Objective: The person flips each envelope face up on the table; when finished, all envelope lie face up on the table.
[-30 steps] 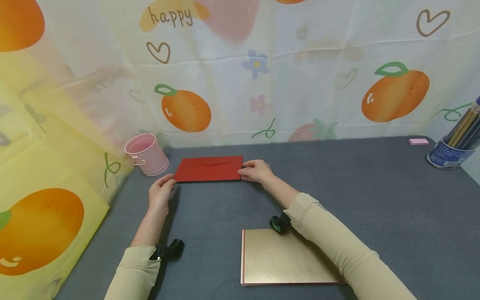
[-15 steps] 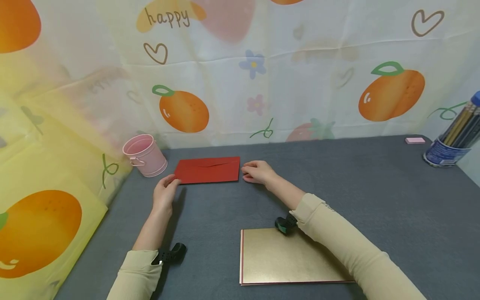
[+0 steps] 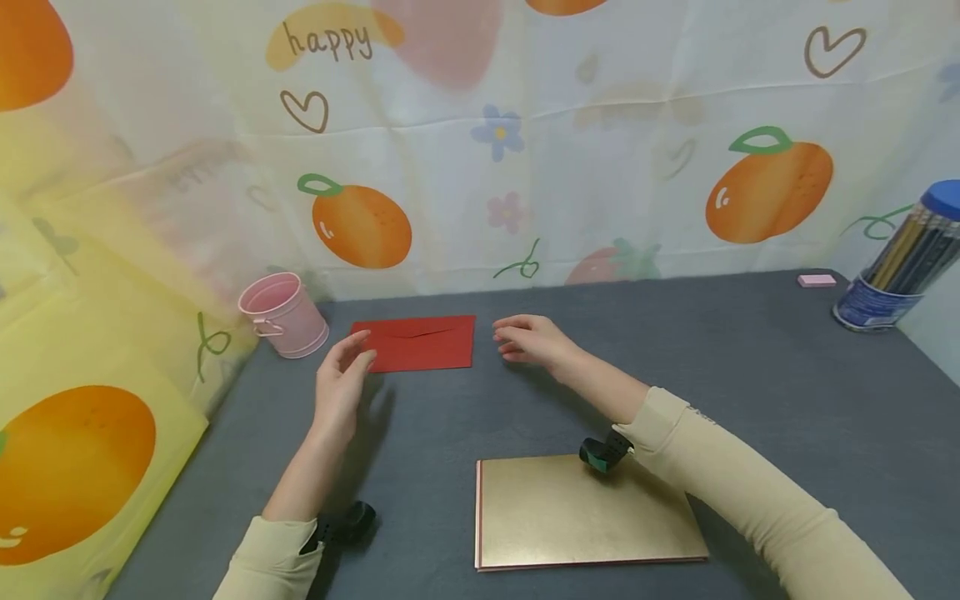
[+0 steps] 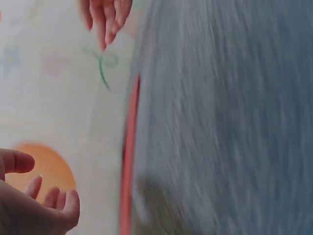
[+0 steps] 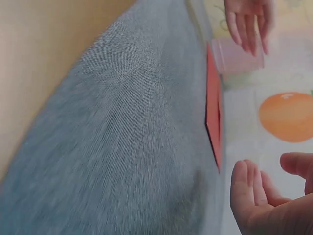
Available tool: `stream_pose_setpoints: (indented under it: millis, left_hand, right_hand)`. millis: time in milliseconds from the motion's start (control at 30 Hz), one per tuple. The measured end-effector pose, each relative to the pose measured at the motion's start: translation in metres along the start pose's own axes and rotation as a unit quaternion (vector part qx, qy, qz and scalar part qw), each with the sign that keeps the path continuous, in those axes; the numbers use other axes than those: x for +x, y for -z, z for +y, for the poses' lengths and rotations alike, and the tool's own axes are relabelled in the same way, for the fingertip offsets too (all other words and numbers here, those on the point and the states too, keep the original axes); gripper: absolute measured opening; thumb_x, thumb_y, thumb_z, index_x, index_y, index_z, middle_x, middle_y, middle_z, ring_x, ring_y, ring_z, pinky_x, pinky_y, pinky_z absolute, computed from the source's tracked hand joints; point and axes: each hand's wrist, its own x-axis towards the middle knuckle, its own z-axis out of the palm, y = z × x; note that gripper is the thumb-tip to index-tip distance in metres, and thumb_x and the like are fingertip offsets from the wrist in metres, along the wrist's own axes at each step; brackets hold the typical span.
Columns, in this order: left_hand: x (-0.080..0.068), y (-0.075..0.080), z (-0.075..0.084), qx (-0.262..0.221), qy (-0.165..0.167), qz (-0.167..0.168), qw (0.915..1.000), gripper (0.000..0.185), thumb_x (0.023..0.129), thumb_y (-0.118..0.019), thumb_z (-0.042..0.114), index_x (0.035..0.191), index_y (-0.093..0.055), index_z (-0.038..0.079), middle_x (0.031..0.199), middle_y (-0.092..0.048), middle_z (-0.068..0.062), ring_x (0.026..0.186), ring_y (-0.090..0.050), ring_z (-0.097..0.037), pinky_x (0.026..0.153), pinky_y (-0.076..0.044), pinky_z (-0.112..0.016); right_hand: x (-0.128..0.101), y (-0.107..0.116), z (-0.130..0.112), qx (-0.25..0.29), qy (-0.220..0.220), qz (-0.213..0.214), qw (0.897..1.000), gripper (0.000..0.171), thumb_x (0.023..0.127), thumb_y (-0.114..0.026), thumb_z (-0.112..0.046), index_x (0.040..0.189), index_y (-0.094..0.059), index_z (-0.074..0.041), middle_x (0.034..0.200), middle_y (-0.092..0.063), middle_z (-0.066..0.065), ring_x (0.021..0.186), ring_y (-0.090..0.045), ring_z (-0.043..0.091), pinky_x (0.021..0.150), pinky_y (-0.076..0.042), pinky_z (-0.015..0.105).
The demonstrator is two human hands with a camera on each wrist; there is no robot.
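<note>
A red envelope point(image 3: 417, 342) lies flat on the grey table point(image 3: 750, 392) near the back wall, flap side up. My left hand point(image 3: 341, 379) hovers raised just off its left end, fingers relaxed, holding nothing. My right hand point(image 3: 528, 340) hangs a little right of the envelope, fingers loosely spread, apart from it. The left wrist view shows the envelope point(image 4: 128, 161) edge-on as a red strip, with my left hand point(image 4: 34, 200) below it and the right hand's fingertips point(image 4: 103, 19) at the top. The right wrist view shows the envelope point(image 5: 215, 122), my right hand point(image 5: 266, 200) and the left hand point(image 5: 247, 22).
A gold card point(image 3: 585, 521) lies flat near the front edge, under my right forearm. A pink bucket point(image 3: 283, 314) stands left of the envelope. A blue tin of pencils point(image 3: 892, 275) and a pink eraser point(image 3: 816, 281) sit at the back right. Fruit-print cloth lines the back and left.
Both hands have let go of the envelope's ends and lifted back from it. The envelope stays flat where it was. The head view has drifted slightly right.
</note>
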Motion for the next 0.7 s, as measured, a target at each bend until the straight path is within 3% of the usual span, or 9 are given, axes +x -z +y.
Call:
stream_pose_setpoints:
  millis: [133,267,400,533,700]
  left_hand:
    - [-0.017,-0.017,0.011,-0.002,-0.043,-0.055,0.9975,0.033,0.098,-0.056,0.01,0.131,-0.058,0.005,0.125,-0.059,-0.005,0.113,-0.055,-0.012,0.096,-0.045,-0.027]
    - [-0.032,-0.031,0.018,0.01,-0.105,-0.124,0.9866,0.024,0.097,-0.06,0.011,0.12,-0.065,0.004,0.119,-0.064,-0.011,0.105,-0.061,-0.014,0.092,-0.049,-0.026]
    - [-0.046,-0.044,0.02,0.029,-0.162,-0.185,0.969,0.018,0.095,-0.063,0.01,0.112,-0.069,0.005,0.109,-0.068,-0.011,0.099,-0.065,-0.019,0.089,-0.052,-0.029]
    - [-0.06,-0.053,0.018,0.067,-0.191,-0.228,0.9524,0.014,0.095,-0.064,0.009,0.107,-0.071,0.01,0.103,-0.07,-0.007,0.095,-0.067,-0.022,0.085,-0.054,-0.031]
    - [-0.077,-0.063,0.012,0.126,-0.226,-0.282,0.924,0.015,0.095,-0.063,0.008,0.105,-0.073,0.013,0.102,-0.071,-0.004,0.092,-0.067,-0.013,0.082,-0.054,-0.031]
  right_hand:
    - [-0.014,0.011,-0.001,-0.011,0.008,0.002,1.0,0.039,0.101,-0.054,-0.017,0.136,-0.053,0.0,0.134,-0.054,0.021,0.116,-0.056,0.035,0.098,-0.048,0.041]
    - [-0.034,0.021,0.0,-0.042,0.014,-0.002,0.999,0.036,0.1,-0.055,-0.019,0.13,-0.058,0.001,0.13,-0.057,0.021,0.112,-0.056,0.036,0.098,-0.047,0.043]
    - [-0.055,0.031,0.007,-0.084,0.026,-0.024,0.996,0.033,0.1,-0.056,-0.022,0.123,-0.062,0.001,0.123,-0.062,0.019,0.108,-0.059,0.035,0.097,-0.048,0.044]
    - [-0.076,0.039,0.018,-0.126,0.04,-0.057,0.99,0.029,0.1,-0.057,-0.022,0.117,-0.065,0.0,0.114,-0.066,0.016,0.102,-0.061,0.031,0.093,-0.049,0.043]
    - [-0.1,0.047,0.03,-0.185,0.085,-0.103,0.974,0.023,0.099,-0.057,-0.019,0.109,-0.068,-0.001,0.104,-0.069,0.011,0.098,-0.064,0.026,0.087,-0.053,0.037]
